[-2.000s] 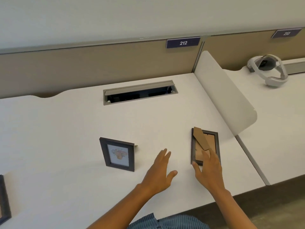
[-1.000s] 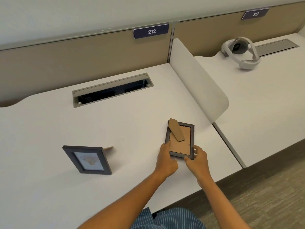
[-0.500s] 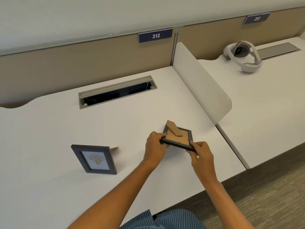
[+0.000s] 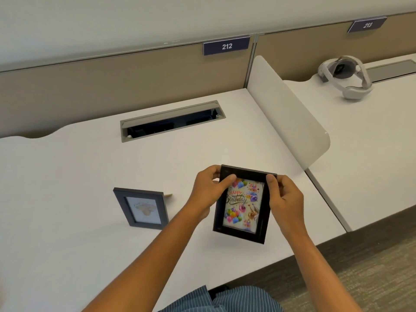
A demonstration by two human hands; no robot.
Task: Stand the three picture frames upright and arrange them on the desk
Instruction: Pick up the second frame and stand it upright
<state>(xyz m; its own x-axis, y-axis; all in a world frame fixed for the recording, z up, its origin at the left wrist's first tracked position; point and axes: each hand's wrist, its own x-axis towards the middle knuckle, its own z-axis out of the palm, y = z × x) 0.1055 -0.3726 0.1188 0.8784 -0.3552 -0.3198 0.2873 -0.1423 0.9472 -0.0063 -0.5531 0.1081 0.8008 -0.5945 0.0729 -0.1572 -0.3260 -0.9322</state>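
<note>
Birthday frame [image 4: 242,204] is held above the near right part of the desk [image 4: 67,221], lifted clear of the surface and tilted slightly, its picture side turned toward the camera. A black border is seen around a colourful card printed with "Happy Birthday", balloons and cakes. Its top corners are gripped by both hands: the left hand [image 4: 208,191] is closed on the upper left corner, thumb laid across the front, and the right hand [image 4: 284,198] is closed on the upper right corner in the same way. Its back and stand are hidden. To the left, a second frame [image 4: 141,208] is stood upright on the desk, dark-bordered, with a pale picture inside; the tip of its brown stand [image 4: 167,195] is seen behind it. Farther back, an open cable slot [image 4: 172,120] is set into the desk. A white divider [image 4: 290,113] is fixed along the right edge, and a white headset [image 4: 345,78] is seen on the neighbouring desk beyond it.
</note>
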